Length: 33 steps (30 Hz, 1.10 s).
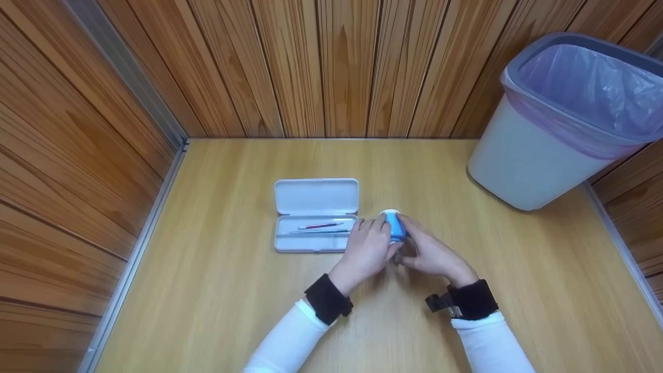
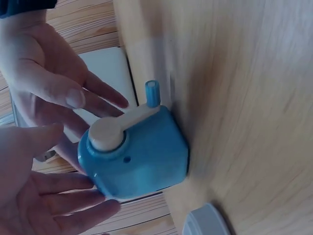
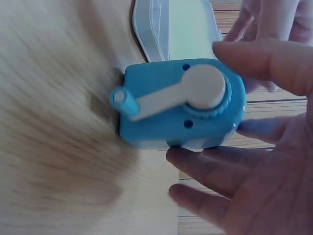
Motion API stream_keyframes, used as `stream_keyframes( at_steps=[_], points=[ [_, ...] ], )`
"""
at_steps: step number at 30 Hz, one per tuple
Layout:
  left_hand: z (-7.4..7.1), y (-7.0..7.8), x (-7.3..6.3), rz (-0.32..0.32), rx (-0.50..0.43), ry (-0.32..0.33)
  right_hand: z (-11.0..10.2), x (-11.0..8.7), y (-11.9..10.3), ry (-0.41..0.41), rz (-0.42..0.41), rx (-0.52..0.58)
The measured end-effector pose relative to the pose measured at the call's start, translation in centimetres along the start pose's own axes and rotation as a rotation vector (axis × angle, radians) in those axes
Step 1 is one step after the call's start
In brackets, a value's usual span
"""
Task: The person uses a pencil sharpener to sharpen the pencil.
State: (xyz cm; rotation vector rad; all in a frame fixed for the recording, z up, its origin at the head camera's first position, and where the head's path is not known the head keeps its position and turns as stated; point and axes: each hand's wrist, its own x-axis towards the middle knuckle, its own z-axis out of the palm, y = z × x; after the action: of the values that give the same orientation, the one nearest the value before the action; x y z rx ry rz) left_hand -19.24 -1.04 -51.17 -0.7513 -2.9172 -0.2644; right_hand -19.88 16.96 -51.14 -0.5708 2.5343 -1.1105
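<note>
A blue pencil sharpener (image 1: 395, 228) with a white crank (image 3: 164, 98) and small blue knob (image 2: 152, 93) stands upright at the pencil case's right side. My left hand (image 1: 366, 243) lies along its left side; in the left wrist view, straight fingers (image 2: 80, 199) touch the body and the thumb is apart from it. On the other side, my right hand (image 1: 432, 254) has loosely extended fingers (image 3: 210, 169) at the sharpener's wall, its thumb (image 3: 264, 61) reaching across near the top. The crank points down toward the table.
The white pencil case (image 1: 316, 197) lies with its lid up, holding a red pencil (image 1: 318, 226) and a thin pale stick (image 1: 316, 231). A lined trash bin (image 1: 528, 150) stands back right. Wooden panels (image 1: 342, 67) bound the table (image 1: 217, 311) at back and sides.
</note>
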Motion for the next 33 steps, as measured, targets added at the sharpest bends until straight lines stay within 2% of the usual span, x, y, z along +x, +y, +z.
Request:
stream_keyframes(
  at_steps=[6,12,15,18,22,29,33],
  points=[
    [0.9,0.0,0.7,-0.044,0.021,0.065,-0.2,-0.4,0.2,0.026,0.005,-0.011],
    [1.3,0.3,1.6,-0.109,-0.003,0.092,-0.1,-0.4,0.2,0.037,-0.015,-0.002],
    [1.4,0.3,1.9,-0.12,-0.008,0.095,-0.1,-0.4,0.3,0.049,-0.011,0.004],
    [1.3,-0.1,2.2,-0.088,-0.023,0.101,-0.3,-0.4,0.7,0.067,0.004,0.017],
    [1.0,-1.0,2.6,0.003,-0.031,0.098,-0.5,-0.2,1.3,0.11,0.027,0.006],
    [-0.1,-2.4,3.3,0.082,-0.137,-0.055,-0.7,0.7,1.9,0.135,0.069,-0.051],
    [-0.4,-3.0,3.5,0.125,-0.16,-0.113,-0.6,1.6,2.5,0.122,0.127,-0.063]
  ],
)
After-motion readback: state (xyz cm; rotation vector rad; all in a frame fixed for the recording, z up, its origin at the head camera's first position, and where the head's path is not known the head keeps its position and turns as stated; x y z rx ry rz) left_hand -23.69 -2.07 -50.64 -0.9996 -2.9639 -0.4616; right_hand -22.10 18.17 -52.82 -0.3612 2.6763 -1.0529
